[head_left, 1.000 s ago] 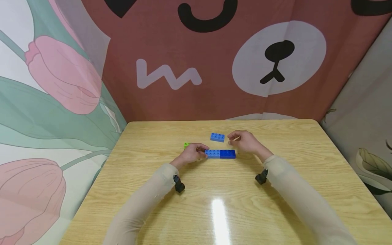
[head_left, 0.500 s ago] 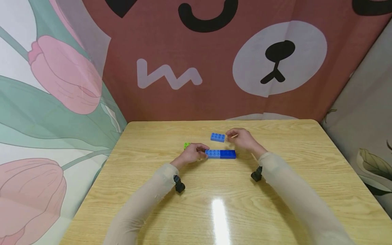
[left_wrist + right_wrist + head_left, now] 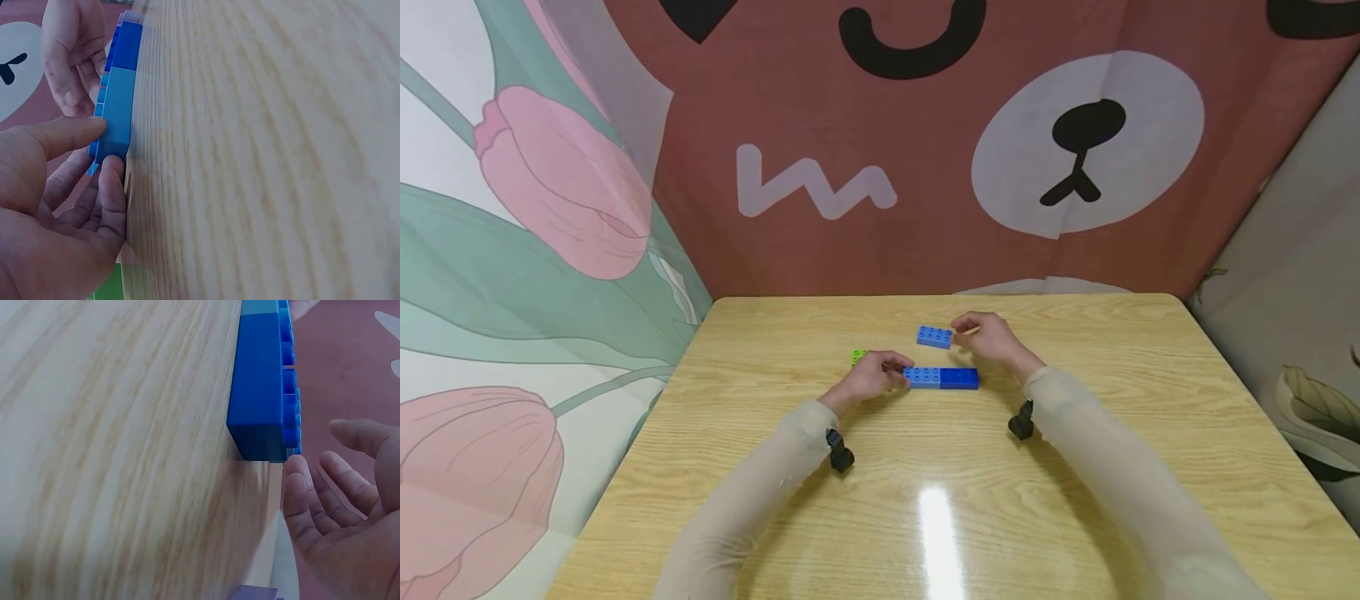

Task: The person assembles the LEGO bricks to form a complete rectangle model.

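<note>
In the head view, a light blue brick (image 3: 922, 377) and a dark blue brick (image 3: 959, 378) lie end to end on the table. My left hand (image 3: 868, 375) pinches the left end of the light blue one, its thumb (image 3: 87, 134) at the studded side in the left wrist view. Behind this row lies another blue brick (image 3: 935, 337) with several studs. My right hand (image 3: 992, 337) is just right of that brick, fingertips close to its end. The right wrist view shows these fingers (image 3: 300, 506) loosely curved and spread, holding nothing.
A green brick (image 3: 859, 356) is partly hidden behind the left hand. Low in the right wrist view a purple piece (image 3: 255, 592) shows. The wooden table (image 3: 820, 517) ends at a hanging cloth (image 3: 925, 250) with a bear print.
My right hand has moved slightly left and away from me, closer to the rear blue brick. The left hand and the bricks keep their places.
</note>
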